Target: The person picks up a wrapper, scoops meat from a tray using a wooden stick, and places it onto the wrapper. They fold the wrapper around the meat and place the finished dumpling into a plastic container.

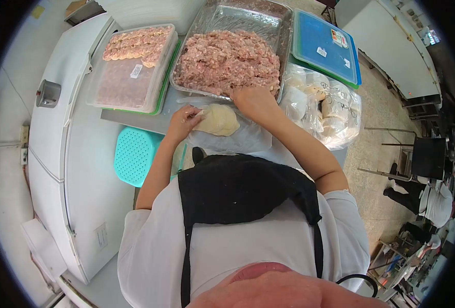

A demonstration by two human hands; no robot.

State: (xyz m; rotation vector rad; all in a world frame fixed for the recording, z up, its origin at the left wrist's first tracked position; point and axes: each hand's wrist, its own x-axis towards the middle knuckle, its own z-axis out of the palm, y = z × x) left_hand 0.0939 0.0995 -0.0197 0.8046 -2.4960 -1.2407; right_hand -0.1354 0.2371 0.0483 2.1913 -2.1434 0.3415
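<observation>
My left hand [184,123] pinches the left edge of a pale stack of round dough wrappers [218,120], which lies on clear plastic sheeting [232,144]. My right hand [250,102] reaches over the near rim of a metal tray [261,20] and touches the minced meat [227,61] heaped in it. The fingertips of this hand are hidden behind its back, so I cannot see whether they hold any meat. The wrappers lie between my two hands, just in front of the tray.
At left, a clear plastic container [119,82] holds rows of filled dumplings. Blue-lidded containers [314,46] sit at right, above bagged pale dough packs [335,108]. A turquoise perforated stool [137,154] stands lower left, beside a white freezer [91,154]. Another person [433,203] is far right.
</observation>
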